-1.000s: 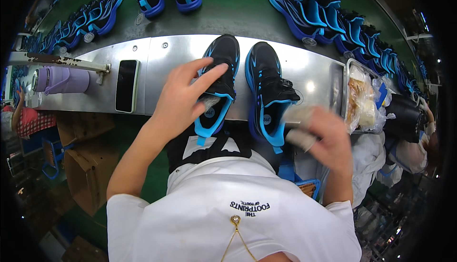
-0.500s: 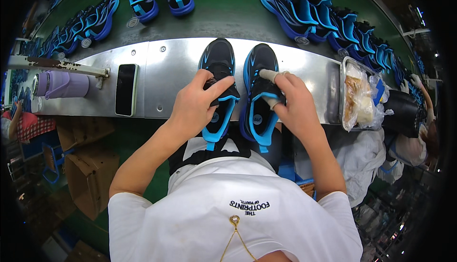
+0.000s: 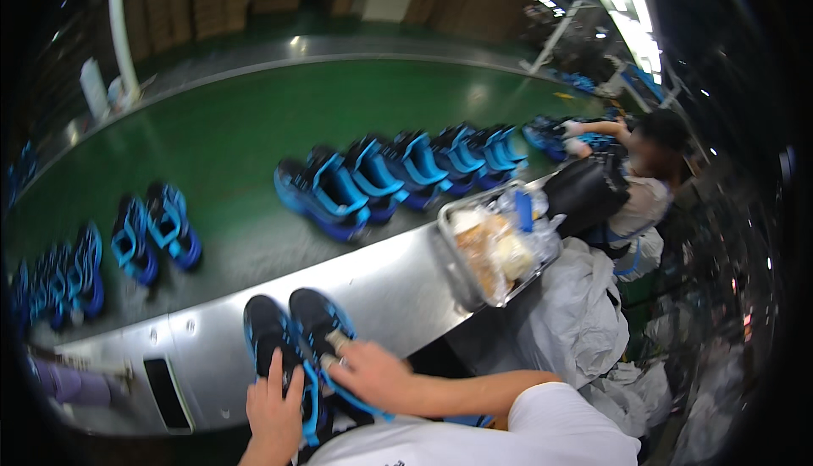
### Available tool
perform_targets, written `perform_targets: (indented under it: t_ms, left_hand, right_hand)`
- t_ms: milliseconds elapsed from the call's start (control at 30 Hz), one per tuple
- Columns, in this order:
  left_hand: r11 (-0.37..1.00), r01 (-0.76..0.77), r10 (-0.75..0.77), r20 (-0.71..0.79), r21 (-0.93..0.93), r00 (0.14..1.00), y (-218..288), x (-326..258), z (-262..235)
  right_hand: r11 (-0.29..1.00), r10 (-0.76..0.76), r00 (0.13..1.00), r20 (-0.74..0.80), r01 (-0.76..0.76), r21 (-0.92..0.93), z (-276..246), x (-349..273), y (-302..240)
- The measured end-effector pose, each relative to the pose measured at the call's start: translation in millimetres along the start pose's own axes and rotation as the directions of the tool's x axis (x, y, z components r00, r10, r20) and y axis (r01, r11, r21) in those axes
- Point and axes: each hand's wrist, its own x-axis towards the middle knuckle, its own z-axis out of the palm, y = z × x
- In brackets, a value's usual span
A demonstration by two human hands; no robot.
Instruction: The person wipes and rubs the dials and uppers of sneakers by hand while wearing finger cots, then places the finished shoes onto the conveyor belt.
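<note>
Green belt (image 3: 246,110) alongside metal table (image 3: 398,292); tray (image 3: 454,264) of bagged food at table's right end.
Pair of black-and-blue shoes (image 3: 268,318) at near edge, toes toward belt; left hand (image 3: 273,407) on left shoe (image 3: 271,335), two fingers apart, grip hidden; right hand (image 3: 374,373) on right shoe (image 3: 316,312), cannot tell whether clamped; phone (image 3: 168,394) farther left.

The nearest two low sports shoes (image 3: 269,330) are showing black uppers and bright blue linings; the long flat belt (image 3: 229,161) is gleaming green, the cylindrical bottle (image 3: 85,385) is looking purple, the short-sleeved cloth shirt (image 3: 483,445) is showing white.
</note>
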Motion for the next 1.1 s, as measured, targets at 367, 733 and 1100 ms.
perform_targets:
  t_ms: [367, 733, 1100]
  left_hand:
    - [0.915, 0.042, -0.017, 0.065, -0.401, 0.998, -7, 24, -24]
    - [0.983, -0.067, 0.106, 0.228, -0.17, 0.968, 5, 23, -11]
    - [0.949, 0.078, -0.077, 0.014, -0.306, 0.997, 15, 25, -10]
  right_hand:
    - [0.881, 0.092, 0.996, 0.006, -0.084, 0.466, -28, 2, 2]
    - [0.627, 0.028, 0.941, 0.337, -0.279, 0.728, -30, -6, 31]
    - [0.775, 0.006, 0.995, 0.098, -0.067, 0.629, -17, -12, 49]
